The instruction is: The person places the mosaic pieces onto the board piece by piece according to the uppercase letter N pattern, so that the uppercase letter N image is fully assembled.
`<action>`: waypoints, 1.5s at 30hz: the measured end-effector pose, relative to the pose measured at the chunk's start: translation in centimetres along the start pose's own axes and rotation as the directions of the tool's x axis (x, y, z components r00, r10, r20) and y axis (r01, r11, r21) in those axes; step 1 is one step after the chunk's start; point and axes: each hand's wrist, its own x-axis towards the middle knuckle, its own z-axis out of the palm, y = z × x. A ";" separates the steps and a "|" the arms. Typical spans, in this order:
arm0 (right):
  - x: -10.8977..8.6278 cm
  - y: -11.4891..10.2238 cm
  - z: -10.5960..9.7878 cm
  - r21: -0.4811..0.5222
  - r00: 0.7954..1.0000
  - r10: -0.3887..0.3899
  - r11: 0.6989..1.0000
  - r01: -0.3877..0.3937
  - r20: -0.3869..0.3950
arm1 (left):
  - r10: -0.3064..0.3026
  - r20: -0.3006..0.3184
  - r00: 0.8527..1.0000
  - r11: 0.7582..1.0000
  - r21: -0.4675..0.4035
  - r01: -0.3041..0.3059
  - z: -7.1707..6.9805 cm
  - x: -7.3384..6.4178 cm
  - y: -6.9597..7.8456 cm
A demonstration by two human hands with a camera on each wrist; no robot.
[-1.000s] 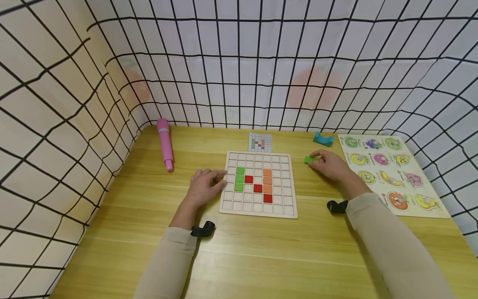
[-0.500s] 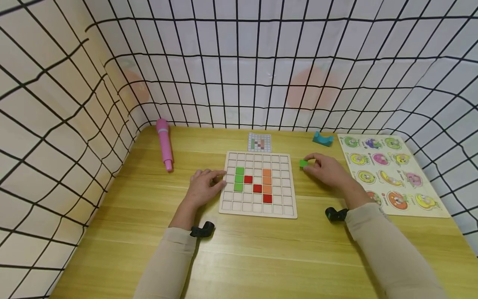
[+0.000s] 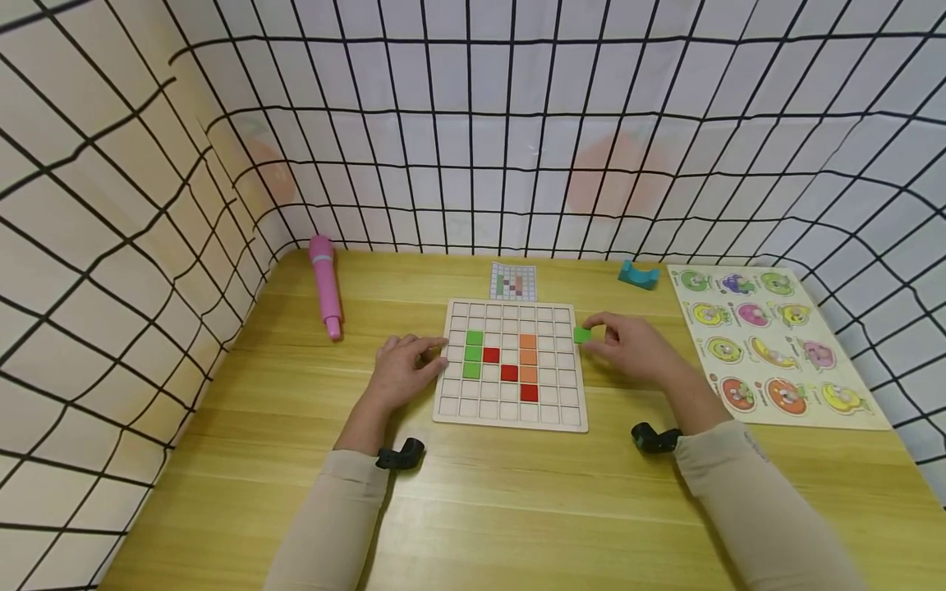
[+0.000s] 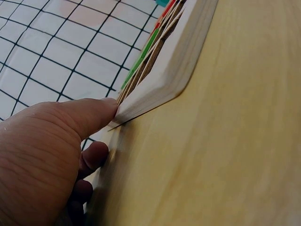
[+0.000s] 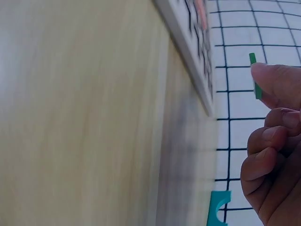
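A pale wooden grid board [image 3: 510, 415] lies on the table, with green, red and orange square tiles set in some of its cells. My right hand [image 3: 628, 346] pinches a thin green tile [image 3: 582, 334] between thumb and fingers, at the board's right edge in the head view. In the right wrist view the green tile [image 5: 258, 90] is held up edge-on, the other fingers curled in. My left hand [image 3: 402, 371] rests at the board's left edge. In the left wrist view its thumb touches the side of the board [image 4: 160, 89] while the fingers hang loosely curled.
Behind the board lies a small printed pattern card [image 3: 513, 282]. A pink microphone-shaped object [image 3: 327, 287] is at the left, a teal curved block [image 3: 639, 275] at the back right. On the right lies a fruit picture board [image 3: 783, 349]. Black-lined white cloth [image 3: 436, 131] walls the table.
My right hand has moved left and slightly nearer with the green tile, from the table beyond the board to its right edge. The left hand has stayed in place.
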 end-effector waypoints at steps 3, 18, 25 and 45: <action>-0.4 -0.5 0.4 0.003 1.000 -0.003 1.000 0.003 -0.006 | 0.000 0.001 1.000 1.000 0.000 0.000 0.0 0.0 0.0; -1.9 -4.4 3.0 0.041 0.999 0.008 0.999 -0.009 0.037 | -0.011 0.005 1.000 1.000 -0.004 0.011 0.0 0.0 -0.2; -1.7 -6.1 4.9 0.058 0.999 -0.016 0.998 0.013 0.052 | 0.001 -0.007 1.000 1.000 -0.008 -0.001 0.1 0.0 -0.1; -1.1 -10.7 9.7 0.098 0.994 -0.068 0.993 0.059 0.087 | 0.000 -0.006 1.000 1.000 -0.020 0.000 -0.1 -0.1 0.2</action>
